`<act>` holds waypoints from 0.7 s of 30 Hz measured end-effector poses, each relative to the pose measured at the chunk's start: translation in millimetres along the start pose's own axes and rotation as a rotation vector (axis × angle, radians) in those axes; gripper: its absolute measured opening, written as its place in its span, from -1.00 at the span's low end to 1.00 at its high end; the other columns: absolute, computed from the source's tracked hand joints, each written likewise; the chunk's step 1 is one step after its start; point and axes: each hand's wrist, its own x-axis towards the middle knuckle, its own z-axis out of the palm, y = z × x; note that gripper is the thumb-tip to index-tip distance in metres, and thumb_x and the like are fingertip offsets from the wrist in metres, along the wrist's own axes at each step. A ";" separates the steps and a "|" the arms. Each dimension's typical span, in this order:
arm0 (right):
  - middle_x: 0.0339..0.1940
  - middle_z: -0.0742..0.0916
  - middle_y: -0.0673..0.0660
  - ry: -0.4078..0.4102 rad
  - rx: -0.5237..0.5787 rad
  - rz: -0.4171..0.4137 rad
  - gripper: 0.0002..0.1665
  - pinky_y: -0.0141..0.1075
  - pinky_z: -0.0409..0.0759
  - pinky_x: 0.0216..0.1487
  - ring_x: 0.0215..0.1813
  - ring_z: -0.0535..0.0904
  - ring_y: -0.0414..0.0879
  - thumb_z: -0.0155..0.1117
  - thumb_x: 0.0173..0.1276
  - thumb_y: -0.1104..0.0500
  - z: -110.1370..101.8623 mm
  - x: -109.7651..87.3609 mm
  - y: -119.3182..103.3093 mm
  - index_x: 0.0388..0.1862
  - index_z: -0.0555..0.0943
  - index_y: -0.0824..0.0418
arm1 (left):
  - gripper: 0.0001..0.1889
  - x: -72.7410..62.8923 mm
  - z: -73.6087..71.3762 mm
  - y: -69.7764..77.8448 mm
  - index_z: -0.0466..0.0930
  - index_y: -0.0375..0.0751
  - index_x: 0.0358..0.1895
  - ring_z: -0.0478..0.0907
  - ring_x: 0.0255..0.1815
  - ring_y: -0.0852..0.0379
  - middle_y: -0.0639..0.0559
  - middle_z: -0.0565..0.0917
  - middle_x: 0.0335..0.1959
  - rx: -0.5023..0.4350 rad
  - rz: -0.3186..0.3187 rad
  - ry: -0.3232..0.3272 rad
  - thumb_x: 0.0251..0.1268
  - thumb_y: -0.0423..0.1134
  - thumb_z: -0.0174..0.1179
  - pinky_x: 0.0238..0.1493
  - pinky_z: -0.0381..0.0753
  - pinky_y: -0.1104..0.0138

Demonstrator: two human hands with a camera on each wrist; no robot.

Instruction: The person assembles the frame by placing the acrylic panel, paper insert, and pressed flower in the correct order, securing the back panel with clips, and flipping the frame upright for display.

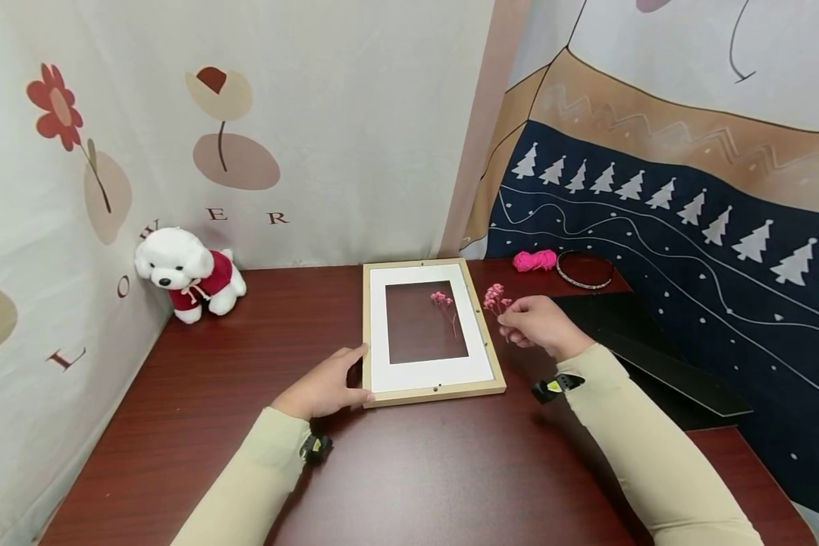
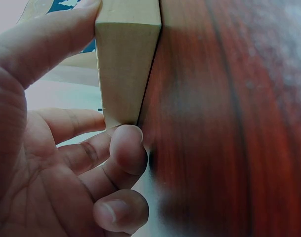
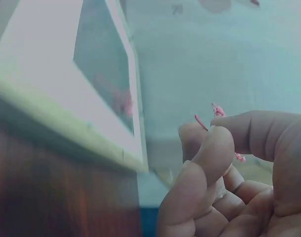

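Note:
A light wooden picture frame (image 1: 434,397) with a white mat (image 1: 419,370) lies on the dark red-brown table. My left hand (image 1: 324,385) holds its near left corner, thumb at the front edge and fingers along the left side; in the left wrist view the thumb and fingertips touch the wood (image 2: 125,69). Beyond the frame's right edge, my right hand (image 1: 542,324) pinches a sprig of small pink flowers (image 1: 495,298) between thumb and fingers, blossoms up. Part of its stem (image 3: 201,122) pokes out past the fingertips. Another pink sprig (image 1: 442,300) shows inside the mat's opening.
Right of the frame lies a black backing board (image 1: 607,311) with a raised flap (image 1: 669,373). Behind it are a bright pink yarn bundle (image 1: 535,261) and a thin ring (image 1: 585,285). A white plush dog (image 1: 177,262) in red sits back left, by the curtain.

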 end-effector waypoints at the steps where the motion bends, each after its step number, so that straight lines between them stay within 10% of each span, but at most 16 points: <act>1: -0.23 0.77 0.23 -0.010 0.006 0.001 -0.64 -0.30 0.69 -0.21 -0.31 0.61 -0.03 0.25 0.59 0.08 4.6 3.2 -5.0 0.03 0.70 0.39 | 0.01 -0.1 0.3 -0.1 0.14 -0.29 0.68 0.44 0.48 -0.15 -0.31 0.42 0.50 0.002 0.000 -0.001 0.26 -0.08 0.51 0.46 0.44 -0.04; 21: -0.55 0.66 0.05 -0.173 0.088 0.025 -0.71 -0.37 0.52 -0.43 -0.53 0.49 -0.18 0.30 0.54 0.15 87.7 61.8 -68.1 -0.24 0.72 0.38 | 0.00 -0.4 0.5 -0.8 0.15 -0.32 0.67 0.43 0.48 -0.16 -0.32 0.43 0.48 0.012 0.004 0.001 0.27 -0.08 0.51 0.48 0.44 -0.05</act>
